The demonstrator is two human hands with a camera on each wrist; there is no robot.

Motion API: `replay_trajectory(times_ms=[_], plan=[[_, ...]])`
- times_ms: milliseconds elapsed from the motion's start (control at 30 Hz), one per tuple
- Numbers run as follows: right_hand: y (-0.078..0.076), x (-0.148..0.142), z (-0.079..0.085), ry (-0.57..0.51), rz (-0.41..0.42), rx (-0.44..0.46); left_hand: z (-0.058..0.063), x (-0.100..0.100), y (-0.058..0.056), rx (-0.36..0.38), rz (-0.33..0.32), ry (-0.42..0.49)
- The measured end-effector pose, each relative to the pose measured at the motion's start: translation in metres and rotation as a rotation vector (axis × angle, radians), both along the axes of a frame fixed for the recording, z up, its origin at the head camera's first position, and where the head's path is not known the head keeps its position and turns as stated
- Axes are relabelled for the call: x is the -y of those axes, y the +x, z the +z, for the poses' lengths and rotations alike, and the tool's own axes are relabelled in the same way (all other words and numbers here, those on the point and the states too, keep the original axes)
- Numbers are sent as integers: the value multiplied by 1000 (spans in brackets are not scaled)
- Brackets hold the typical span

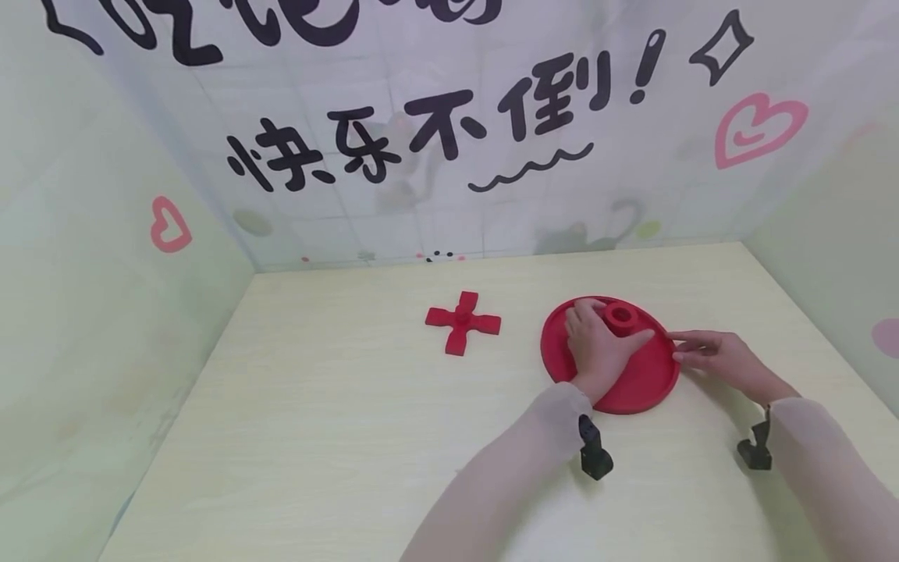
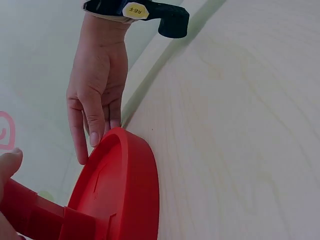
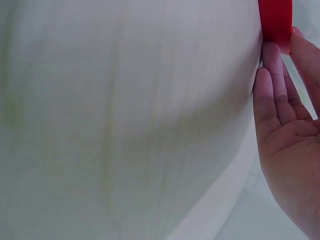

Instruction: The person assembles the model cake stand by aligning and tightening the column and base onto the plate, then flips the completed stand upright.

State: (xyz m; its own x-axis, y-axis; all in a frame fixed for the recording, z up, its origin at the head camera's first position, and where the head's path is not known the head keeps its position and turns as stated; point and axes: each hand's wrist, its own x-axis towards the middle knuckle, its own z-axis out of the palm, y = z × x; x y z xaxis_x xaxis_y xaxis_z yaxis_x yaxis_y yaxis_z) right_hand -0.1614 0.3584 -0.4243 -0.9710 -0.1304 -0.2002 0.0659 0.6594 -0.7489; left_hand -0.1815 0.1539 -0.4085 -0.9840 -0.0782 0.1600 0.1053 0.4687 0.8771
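Note:
A red round base (image 1: pixel 632 386) with a raised rim lies at the right of the table. A short hollow red post (image 1: pixel 621 316) stands up from it. My left hand (image 1: pixel 597 343) grips the post, thumb on the right side and fingers on the left; in the left wrist view only part of its thumb (image 2: pixel 9 162) shows beside the post. At the base's right edge, my right hand (image 1: pixel 719 363) touches the rim with nearly straight fingers. The right wrist view shows those fingers (image 3: pixel 270 90) against the rim, low by the tabletop.
A red cross-shaped piece (image 1: pixel 462 318) with a small central knob lies left of the base. The pale wooden table (image 1: pixel 316 437) is bounded by a printed back wall (image 1: pixel 421 211) and side panels. Black wrist cameras (image 1: pixel 594 453) hang below both wrists.

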Motion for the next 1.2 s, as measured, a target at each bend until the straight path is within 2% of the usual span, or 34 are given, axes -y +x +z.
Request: replay_trajectory(times_ms=[100,233,367,567,700,1000,1100,1200], plan=[[0,0,1,-3,1,1,0,0,-3,13,-6,36],[0,0,2,1,2,4,1,5,-7,32,-69,87],[1,-1,4,3,5,8,2,9,-11,45,-130,80],[0,-2,3,-8,7,16,1,13,-14,50,-168,67],[0,-2,1,4,16,0,0,19,-17,66,-228,71],[0,-1,2,5,7,-2,7,58,-28,169,-470,104],[0,-1,2,1,4,-1,8,75,-34,185,-501,95],[0,-1,2,-5,8,1,10,94,-37,218,-491,88]])
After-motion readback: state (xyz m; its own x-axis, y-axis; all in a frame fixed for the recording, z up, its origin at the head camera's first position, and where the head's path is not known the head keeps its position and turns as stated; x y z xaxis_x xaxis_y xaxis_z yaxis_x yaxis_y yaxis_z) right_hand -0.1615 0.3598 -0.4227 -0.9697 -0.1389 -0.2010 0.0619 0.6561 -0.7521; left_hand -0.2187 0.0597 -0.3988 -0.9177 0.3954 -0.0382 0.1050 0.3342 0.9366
